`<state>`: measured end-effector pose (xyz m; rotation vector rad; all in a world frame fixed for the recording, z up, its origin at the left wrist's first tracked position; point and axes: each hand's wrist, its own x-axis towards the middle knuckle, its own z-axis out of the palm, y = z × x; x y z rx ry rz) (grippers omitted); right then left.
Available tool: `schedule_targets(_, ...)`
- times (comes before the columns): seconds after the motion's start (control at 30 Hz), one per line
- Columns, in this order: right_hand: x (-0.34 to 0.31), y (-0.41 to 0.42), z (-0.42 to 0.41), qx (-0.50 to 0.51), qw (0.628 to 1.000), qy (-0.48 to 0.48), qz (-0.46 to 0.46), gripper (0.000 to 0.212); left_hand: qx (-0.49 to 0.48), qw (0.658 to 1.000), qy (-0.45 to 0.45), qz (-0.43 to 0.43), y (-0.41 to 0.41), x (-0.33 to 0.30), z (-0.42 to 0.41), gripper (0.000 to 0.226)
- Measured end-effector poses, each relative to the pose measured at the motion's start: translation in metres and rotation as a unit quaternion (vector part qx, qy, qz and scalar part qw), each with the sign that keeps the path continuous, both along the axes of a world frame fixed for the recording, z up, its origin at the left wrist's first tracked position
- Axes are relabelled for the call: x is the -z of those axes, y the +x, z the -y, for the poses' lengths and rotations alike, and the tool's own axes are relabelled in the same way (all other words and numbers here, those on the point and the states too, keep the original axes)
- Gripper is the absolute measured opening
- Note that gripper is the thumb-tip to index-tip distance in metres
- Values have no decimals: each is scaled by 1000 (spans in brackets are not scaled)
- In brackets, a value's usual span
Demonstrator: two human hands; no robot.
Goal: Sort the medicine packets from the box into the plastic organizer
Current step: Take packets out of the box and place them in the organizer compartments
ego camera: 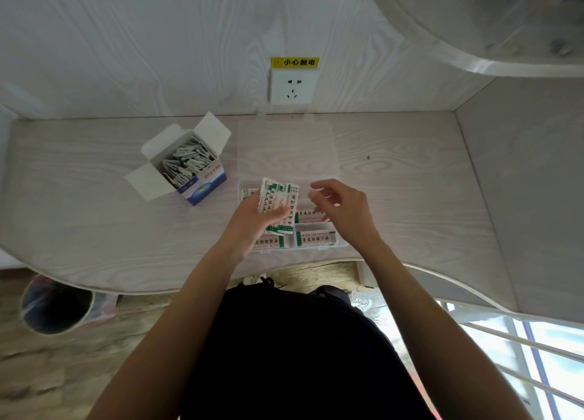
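Organizer [328,241]: clear plastic, rectangular, lid flat open behind it; nearest compartments hold white, green-edged paper packets. Above it, your left hand [252,218] grips a fanned stack [278,203] of packets, thumb curled across them. Right of the stack, your right hand [343,211] hovers, fingers loosely curled, holding nothing. Left of the organizer: cardboard box [189,166], flaps open, crammed with packets.

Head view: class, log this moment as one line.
left hand: holds packets | right hand: empty, over organizer | box: open, part full
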<state>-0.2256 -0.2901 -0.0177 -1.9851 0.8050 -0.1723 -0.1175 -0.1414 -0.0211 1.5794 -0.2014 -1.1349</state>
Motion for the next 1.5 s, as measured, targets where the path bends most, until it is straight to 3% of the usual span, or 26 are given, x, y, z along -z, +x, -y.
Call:
schedule_targets(0.07, -7, 8, -8, 18, 995, 103, -6, 28, 14, 1000, 3, 2, -2, 1, 2, 33)
schedule_targets(0.17, -6, 14, -15, 34, 987, 154, -1, 25, 37, 999, -6, -1, -4, 1, 5, 30)
schedule_targets(0.33, -2, 10, -16, 57, 984, 167, 31, 12, 19, 999, -1, -41, -3, 0, 5, 14)
schedule_targets(0.63, -7, 4, -15, 19, 984, 174, 40, 20, 9, 1000, 13, 23, -2, 4, 5, 18)
schedule_targets(0.9, -5, 2, -12, 13, 987, 161, 27, 30, -23, 999, 9, -32, -4, 1, 6, 17)
schedule_targets(1.2, -3, 3, -17, 19, 982, 185, 14, 10, -19, 1000, 4, 10, -3, 6, -1, 24)
schedule_targets(1.37, 3, 2, -18, 39, 982, 183, 12, 11, -26, 999, 5, -43, -5, 6, 0, 18)
schedule_targets(1.5, 3, 1, -19, 35, 978, 201, 33, 20, -18, 1000, 4, -12, -4, 8, -3, 25)
